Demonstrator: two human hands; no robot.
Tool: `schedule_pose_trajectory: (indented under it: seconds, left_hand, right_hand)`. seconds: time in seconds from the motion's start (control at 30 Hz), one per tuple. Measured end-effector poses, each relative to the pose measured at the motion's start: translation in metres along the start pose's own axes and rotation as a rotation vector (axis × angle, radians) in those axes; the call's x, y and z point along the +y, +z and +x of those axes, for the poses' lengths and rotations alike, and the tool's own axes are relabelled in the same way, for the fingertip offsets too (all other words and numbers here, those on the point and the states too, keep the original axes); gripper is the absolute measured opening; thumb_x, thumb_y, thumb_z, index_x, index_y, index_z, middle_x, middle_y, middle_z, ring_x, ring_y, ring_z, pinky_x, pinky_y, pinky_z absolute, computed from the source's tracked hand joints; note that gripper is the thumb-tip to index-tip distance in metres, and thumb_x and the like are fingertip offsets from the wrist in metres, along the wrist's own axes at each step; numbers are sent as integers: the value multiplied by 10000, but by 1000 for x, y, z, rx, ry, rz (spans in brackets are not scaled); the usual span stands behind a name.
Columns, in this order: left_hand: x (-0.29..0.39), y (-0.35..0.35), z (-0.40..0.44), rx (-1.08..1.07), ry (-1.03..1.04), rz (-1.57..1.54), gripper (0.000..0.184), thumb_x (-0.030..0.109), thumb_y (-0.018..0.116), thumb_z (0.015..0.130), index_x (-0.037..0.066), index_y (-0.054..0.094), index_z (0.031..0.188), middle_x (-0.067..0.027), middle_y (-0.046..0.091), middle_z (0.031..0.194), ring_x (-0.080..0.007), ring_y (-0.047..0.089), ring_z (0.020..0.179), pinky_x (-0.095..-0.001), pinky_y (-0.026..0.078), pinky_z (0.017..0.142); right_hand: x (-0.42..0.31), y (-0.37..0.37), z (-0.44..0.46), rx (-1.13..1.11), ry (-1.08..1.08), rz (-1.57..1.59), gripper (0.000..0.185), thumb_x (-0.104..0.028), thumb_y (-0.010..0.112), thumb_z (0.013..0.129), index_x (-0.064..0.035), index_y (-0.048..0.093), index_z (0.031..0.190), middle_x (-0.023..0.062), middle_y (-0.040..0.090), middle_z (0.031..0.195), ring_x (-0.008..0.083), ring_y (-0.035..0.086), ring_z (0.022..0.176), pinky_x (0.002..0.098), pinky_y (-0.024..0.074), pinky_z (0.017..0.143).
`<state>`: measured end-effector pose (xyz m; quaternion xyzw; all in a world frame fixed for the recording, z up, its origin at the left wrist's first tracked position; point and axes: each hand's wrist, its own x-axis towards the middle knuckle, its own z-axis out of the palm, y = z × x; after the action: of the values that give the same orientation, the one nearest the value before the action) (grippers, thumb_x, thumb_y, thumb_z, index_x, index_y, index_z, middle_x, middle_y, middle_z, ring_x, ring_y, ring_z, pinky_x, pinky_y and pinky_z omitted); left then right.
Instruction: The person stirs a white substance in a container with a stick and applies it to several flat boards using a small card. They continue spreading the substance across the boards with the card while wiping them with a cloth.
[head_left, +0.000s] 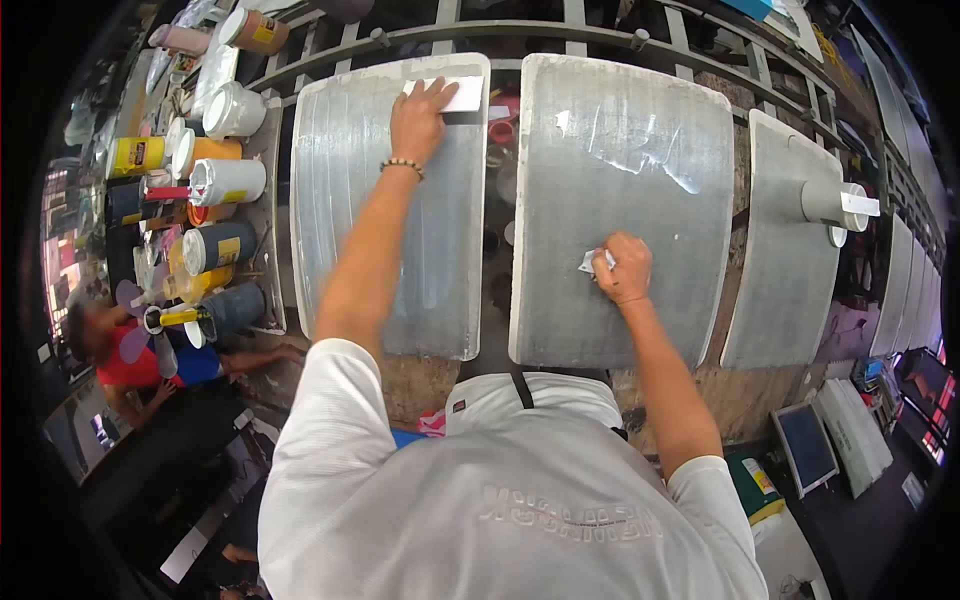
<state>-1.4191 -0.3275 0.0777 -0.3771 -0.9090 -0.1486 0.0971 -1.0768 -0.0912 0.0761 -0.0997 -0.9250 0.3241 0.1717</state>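
Note:
My left hand (pixel 418 122), with a beaded bracelet at the wrist, is closed on a flat white rectangular piece (pixel 461 95) near the top edge of the left grey panel (pixel 350 200). That panel shows long pale streaks. Over the lower middle of the wider grey panel (pixel 570 310) beside it, my right hand (pixel 628 268) grips a small crumpled white piece (pixel 592 262). White glossy smears (pixel 650 165) lie on the upper part of this second panel.
Several tubs and cans, among them a white tub (pixel 235 110) and a yellow can (pixel 135 157), stand at the left. A third grey panel (pixel 785 250) at the right carries a white container (pixel 825 202). Metal rails run behind. A person in red (pixel 118 350) is at the far left.

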Motion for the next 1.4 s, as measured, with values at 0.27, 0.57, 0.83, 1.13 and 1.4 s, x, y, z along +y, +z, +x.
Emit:
schedule_pose_trajectory:
  seconds: [0.27,0.57,0.83,1.13,1.4]
  left_hand:
    - [38,-66,-111,-204,-123,-34,587,-64,576,773,215,693,1276,-76,635,1373,-348,544,1327,-557,416,1066]
    - [-20,-9,30,19,-63,-69,423,34,567,786,213,764,1115,-63,746,1111,-276,681,1022,-453,487,870]
    - [94,-86,-205,-198,-131,-80,516,-24,543,818,194,689,1261,-81,623,1383,-346,522,1334,-566,344,1095]
    - [162,-173,-338,-442,-301,-198,573,-89,564,756,160,694,1255,-87,665,1319,-339,593,1252,-533,394,1044]
    - [-24,-64,-32,123,24,20,446,-10,585,767,153,748,1149,-132,733,1117,-320,707,936,-416,562,873]
  right_hand:
    - [-1,5,0,24,3,-51,171,-171,647,734,-64,530,670,121,535,685,347,546,636,448,421,604]
    - [3,9,-6,5,18,-116,192,-190,651,752,-61,530,679,127,547,701,360,549,638,462,426,604]
    - [7,9,-6,16,-16,-118,178,-199,649,771,-68,551,700,131,573,726,364,565,660,467,436,607]
    - [5,9,-5,33,-50,-70,172,-181,647,763,-68,537,694,124,555,716,348,573,676,452,439,614]
    - [3,7,-2,12,-43,-138,172,-176,649,767,-69,534,696,127,548,720,348,570,671,454,435,611]
